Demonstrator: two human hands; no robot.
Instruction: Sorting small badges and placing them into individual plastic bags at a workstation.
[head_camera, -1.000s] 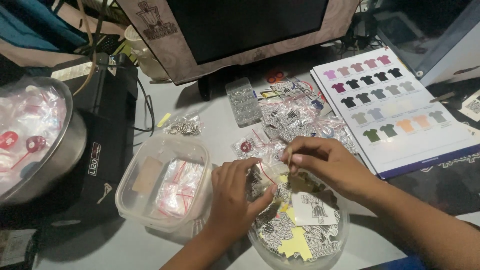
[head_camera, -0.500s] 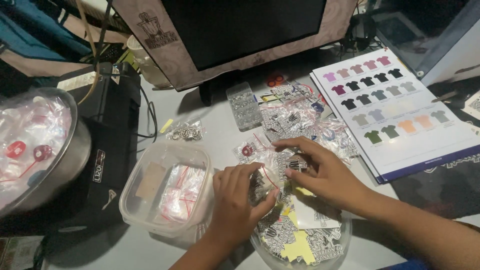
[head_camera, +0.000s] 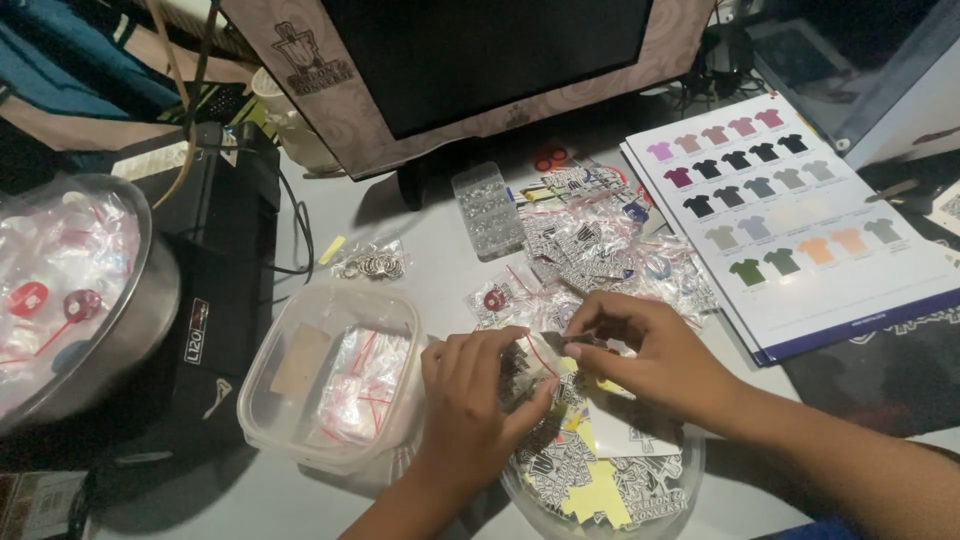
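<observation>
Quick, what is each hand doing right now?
Left hand: closed on a small clear plastic bag.
Right hand: fingers pinching the same bag's top edge.

Right hand (head_camera: 660, 355) now lower, fingers (head_camera: 585, 345) closer to left hand (head_camera: 475, 400); small packet (head_camera: 530, 355) between them.

Dim, cool light, brightest on the pale grey desk (head_camera: 440, 230) and fading to near black toward the right edge. Matt and smooth across the middle of the view. At the back, a monitor (head_camera: 480, 60) with a dark screen and a beige patterned frame, on a black foot, throwing a soft shadow onto the desktop. To the left, a black box-shaped machine (head_camera: 220, 290), with dark cables (head_camera: 295, 240) trailing down its side. Further back on that side, blue fabric (head_camera: 60, 70) in deep shadow. At the right, a dark mat (head_camera: 880, 370) laid flat on the desk.
</observation>
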